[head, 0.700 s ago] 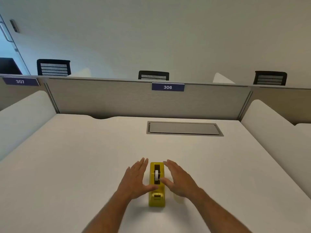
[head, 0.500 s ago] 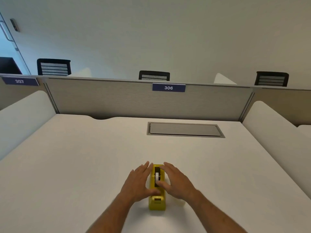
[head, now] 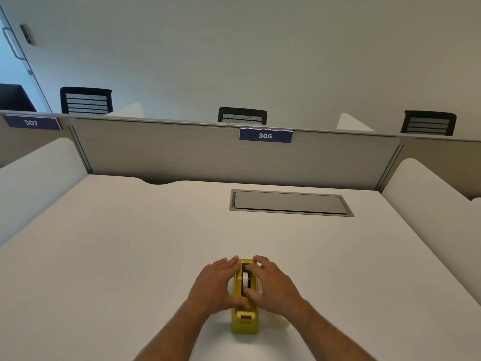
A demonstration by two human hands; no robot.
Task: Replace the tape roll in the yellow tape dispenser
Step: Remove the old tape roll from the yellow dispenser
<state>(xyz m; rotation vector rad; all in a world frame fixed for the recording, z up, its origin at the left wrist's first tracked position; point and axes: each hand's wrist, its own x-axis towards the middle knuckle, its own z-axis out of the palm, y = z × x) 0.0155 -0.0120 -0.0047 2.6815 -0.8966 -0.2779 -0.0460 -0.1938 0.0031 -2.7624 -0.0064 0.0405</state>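
The yellow tape dispenser (head: 244, 323) stands on the white desk (head: 130, 256), its cutter end toward me. A white tape roll (head: 245, 280) sits in its slot. My left hand (head: 216, 285) presses against the dispenser's left side, thumb on its top edge. My right hand (head: 274, 285) covers the right side, with forefinger and thumb reaching into the slot at the far and near ends of the roll. A pale, see-through object (head: 281, 321), partly hidden by my right wrist, lies on the desk just right of the dispenser; I cannot tell what it is.
A grey cable hatch (head: 290, 203) is set flush in the desk further back. A grey partition (head: 182, 157) with a "306" label (head: 265, 136) closes the far edge, and white side panels (head: 429, 204) flank the desk. Black chairs (head: 242, 115) show beyond.
Both hands have closed in from either side onto the dispenser. The right forefinger and thumb now reach into the slot around the roll. The dispenser has not moved.
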